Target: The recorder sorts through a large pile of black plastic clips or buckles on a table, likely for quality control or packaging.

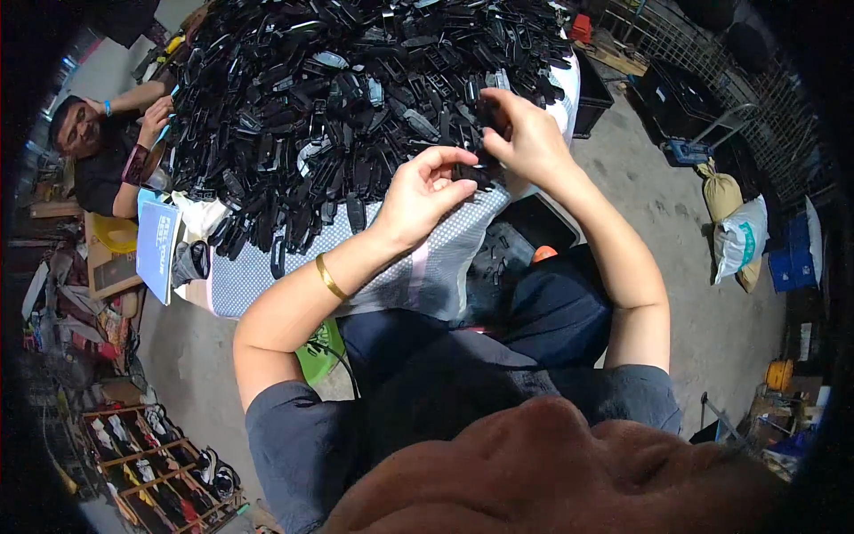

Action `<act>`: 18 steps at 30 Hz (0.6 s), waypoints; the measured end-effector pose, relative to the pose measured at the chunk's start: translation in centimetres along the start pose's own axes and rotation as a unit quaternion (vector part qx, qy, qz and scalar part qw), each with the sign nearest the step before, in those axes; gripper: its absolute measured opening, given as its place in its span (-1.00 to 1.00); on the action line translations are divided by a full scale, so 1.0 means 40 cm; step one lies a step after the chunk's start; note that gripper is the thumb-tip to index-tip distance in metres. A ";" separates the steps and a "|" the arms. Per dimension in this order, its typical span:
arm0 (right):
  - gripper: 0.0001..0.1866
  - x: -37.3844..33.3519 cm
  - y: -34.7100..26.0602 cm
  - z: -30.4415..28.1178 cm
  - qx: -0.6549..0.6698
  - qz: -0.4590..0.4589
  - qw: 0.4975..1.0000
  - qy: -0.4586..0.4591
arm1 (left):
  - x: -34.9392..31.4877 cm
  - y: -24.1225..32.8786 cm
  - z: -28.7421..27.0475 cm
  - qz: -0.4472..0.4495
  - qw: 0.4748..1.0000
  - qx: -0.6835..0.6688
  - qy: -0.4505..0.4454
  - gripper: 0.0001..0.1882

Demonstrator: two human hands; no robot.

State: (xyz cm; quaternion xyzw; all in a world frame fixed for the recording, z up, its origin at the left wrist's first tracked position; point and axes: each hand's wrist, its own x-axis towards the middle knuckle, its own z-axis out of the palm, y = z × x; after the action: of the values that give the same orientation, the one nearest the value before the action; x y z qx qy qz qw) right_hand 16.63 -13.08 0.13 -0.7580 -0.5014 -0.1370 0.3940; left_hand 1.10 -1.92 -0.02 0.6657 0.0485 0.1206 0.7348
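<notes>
A wide heap of small, elongated black plastic pieces (356,116) covers the table in front of me; a few look grey or shiny. At the near right edge of the heap my hands work close together. My left hand (422,196) has its fingers curled toward the thumb, and whatever lies between them is too dark and small to make out. Beside it, slightly farther off, my right hand (529,138) bends its index finger and thumb around what looks like a black plastic piece, hard to separate from the heap behind. A gold bangle (329,276) circles my left wrist.
A patterned grey-white cloth (267,278) hangs over the table's near edge. Below it stands a dark container (541,222) by my legs. A blue booklet (158,245) is at the left corner, near another person (111,165). Sacks (740,236) and a black crate (680,98) stand right.
</notes>
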 end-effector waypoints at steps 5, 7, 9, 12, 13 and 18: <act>-0.59 0.006 0.003 -0.026 0.109 0.057 0.992 -0.016 | 0.005 -0.008 -0.013 0.031 0.997 -0.071 -0.016 -0.68; -0.67 0.002 0.002 -0.027 0.378 0.172 0.909 -0.038 | 0.004 0.002 -0.012 0.018 0.995 -0.097 -0.025 -0.62; -0.72 -0.007 -0.014 -0.037 0.419 0.180 0.889 -0.041 | 0.005 0.000 -0.015 0.060 0.995 -0.080 -0.014 -0.57; -0.71 -0.037 -0.067 -0.041 0.495 0.158 0.851 -0.077 | 0.009 0.005 -0.020 0.054 0.994 -0.091 0.027 -0.55; -0.70 -0.050 -0.063 -0.024 0.444 0.138 0.882 -0.076 | 0.011 0.008 -0.021 0.037 0.995 -0.084 0.050 -0.55; -0.67 -0.077 -0.100 -0.027 0.350 0.145 0.922 -0.080 | 0.005 0.007 -0.029 0.068 0.993 -0.032 0.090 -0.63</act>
State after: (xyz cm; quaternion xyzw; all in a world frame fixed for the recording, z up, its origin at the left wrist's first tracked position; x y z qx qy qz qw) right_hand 11.95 -15.13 0.81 -0.6447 -0.4320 0.1663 0.6083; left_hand 0.99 -0.72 0.16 0.6301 0.0649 0.2308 0.7386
